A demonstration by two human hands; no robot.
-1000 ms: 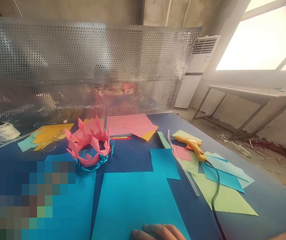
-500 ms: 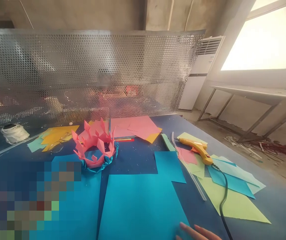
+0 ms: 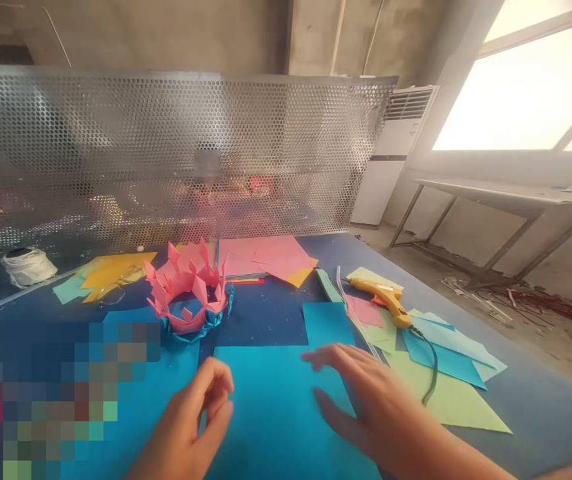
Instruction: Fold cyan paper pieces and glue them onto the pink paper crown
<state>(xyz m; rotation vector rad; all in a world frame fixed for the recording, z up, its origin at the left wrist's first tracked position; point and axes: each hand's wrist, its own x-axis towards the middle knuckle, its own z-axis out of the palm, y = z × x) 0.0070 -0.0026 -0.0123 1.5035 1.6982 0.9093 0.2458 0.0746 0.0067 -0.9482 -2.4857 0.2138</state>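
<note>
Above a large blue paper sheet [image 3: 266,380], my left hand [image 3: 201,410] has loosely curled fingers, with a gap between thumb and fingertips and nothing in it. My right hand [image 3: 361,393] hovers over the sheet's right side, slightly blurred, its thumb and fingers apart and holding nothing. A smaller blue paper piece [image 3: 325,321] lies just beyond the right hand. Past the left hand stands a pink paper crown [image 3: 186,320] with pointed folded tips and crumpled blue foil-like trim round part of its base.
A yellow glue gun [image 3: 383,298] with a black cord rests on coloured papers at right, beside a clear stick and a green-handled cutter [image 3: 327,287]. Pink sheets [image 3: 266,253] lie at the back, before a perforated metal screen [image 3: 166,147]. White string [image 3: 29,268] sits far left. A lower-left area is pixelated.
My left hand has come into view from below. My right hand has risen from the bottom edge and moved forward over the blue sheet. The view has shifted slightly.
</note>
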